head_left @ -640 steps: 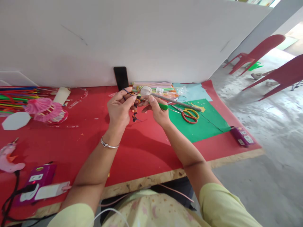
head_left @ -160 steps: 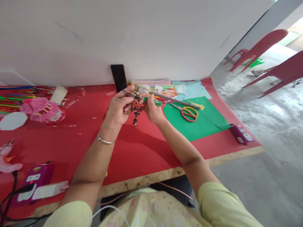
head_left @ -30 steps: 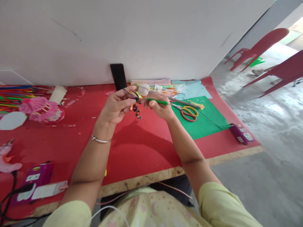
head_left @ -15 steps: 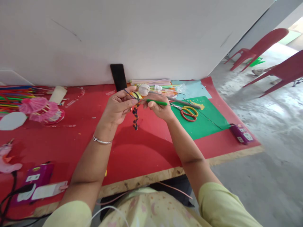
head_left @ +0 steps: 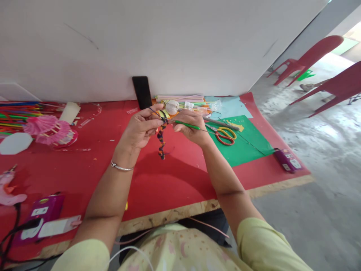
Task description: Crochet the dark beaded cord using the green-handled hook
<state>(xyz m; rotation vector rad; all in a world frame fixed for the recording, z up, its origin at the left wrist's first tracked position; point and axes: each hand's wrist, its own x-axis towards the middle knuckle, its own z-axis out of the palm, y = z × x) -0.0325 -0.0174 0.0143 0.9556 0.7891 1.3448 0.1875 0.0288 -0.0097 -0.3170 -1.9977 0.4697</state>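
Observation:
My left hand (head_left: 138,128) pinches the top of a narrow crocheted strip (head_left: 161,141) in dark purple and orange, which hangs below the fingers. A dark strand of yarn (head_left: 155,111) runs over the left forefinger. In my right hand (head_left: 194,127) is a crochet hook with a green handle (head_left: 188,125), gripped from above. Its thin metal end points left to the strip's top; the tip itself is too small to make out. Just behind the hands lies a whitish ball (head_left: 172,107).
Scissors (head_left: 225,136) with red and yellow handles lie on a green sheet (head_left: 239,154), near a grey rod (head_left: 225,123). A black phone (head_left: 142,92) leans on the wall. At left are a pink pleated ornament (head_left: 49,130), a glue gun (head_left: 9,188) and a purple box (head_left: 46,212).
My right hand has shifted slightly right with the crochet hook, drawing it back a little from the strip. The strip hangs slightly lower; my left hand stays nearly in place.

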